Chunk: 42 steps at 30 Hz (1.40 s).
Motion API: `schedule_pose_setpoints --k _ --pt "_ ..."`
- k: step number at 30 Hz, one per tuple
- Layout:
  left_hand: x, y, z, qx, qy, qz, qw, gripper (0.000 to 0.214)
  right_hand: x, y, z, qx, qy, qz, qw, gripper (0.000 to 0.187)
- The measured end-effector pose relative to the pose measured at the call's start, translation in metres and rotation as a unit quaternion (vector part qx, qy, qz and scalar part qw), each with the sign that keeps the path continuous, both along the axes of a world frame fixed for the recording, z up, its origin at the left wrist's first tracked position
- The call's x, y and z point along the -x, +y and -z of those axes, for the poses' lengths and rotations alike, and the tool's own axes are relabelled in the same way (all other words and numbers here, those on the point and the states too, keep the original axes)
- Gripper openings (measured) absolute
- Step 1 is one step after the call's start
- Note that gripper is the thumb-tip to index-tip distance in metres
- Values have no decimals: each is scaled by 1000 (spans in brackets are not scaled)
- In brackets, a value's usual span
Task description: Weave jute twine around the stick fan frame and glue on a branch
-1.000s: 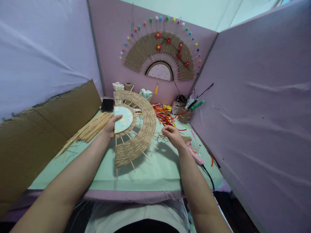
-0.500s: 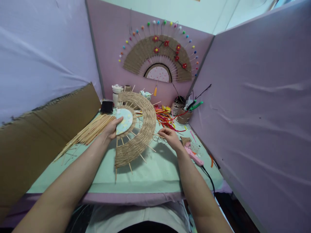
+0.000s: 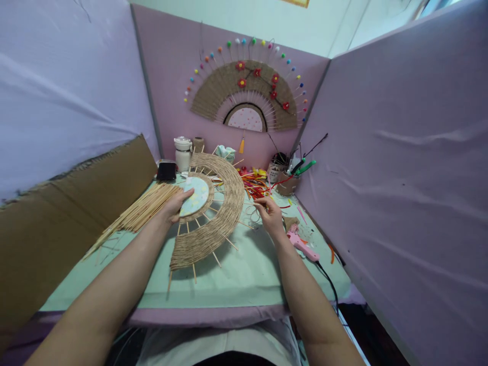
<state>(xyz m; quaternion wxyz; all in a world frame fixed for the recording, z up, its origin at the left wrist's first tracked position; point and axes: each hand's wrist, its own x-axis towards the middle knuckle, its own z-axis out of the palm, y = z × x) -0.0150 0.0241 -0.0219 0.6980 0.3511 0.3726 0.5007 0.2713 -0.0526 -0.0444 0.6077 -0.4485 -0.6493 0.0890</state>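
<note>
A half-round fan (image 3: 229, 203) of woven twine on thin wooden sticks is held over the table, its curved side facing right. My left hand (image 3: 176, 204) grips the pale blue, patterned half-disc at its centre, thumb on top. Bare stick ends poke out past the woven band. My right hand (image 3: 270, 211) is just right of the band's outer edge, fingers pinched on a thin strand of twine (image 3: 252, 212) that runs to the fan and hangs in loose loops below the fingers.
Bamboo sticks (image 3: 143, 208) lie at left beside a cardboard sheet (image 3: 76, 203). A pink glue gun (image 3: 303, 244) rests at right, its cord over the front edge. Behind are red and orange pipe cleaners (image 3: 255, 185), a tool holder (image 3: 287, 184), a white jar (image 3: 183, 152) and a decorated fan (image 3: 244, 91) on the wall.
The fan has tilted a little, its lower end swinging left. My right hand has shifted slightly right, drawing the twine away from the band's edge.
</note>
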Motion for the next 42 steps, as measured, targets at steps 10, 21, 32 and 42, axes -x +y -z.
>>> schedule_pose_setpoints --k 10,21,32,42 --pt "10 2 2 29 47 50 997 35 -8 1 3 -74 -57 137 986 19" --pt "15 -6 -5 11 66 79 995 39 -9 3 3 9 4 79 997 18" --pt "13 -12 -7 27 68 85 994 43 -6 9 5 97 -1 10 995 20" --pt "50 -29 -8 104 86 32 990 32 4 34 -29 -4 -163 -27 986 16"
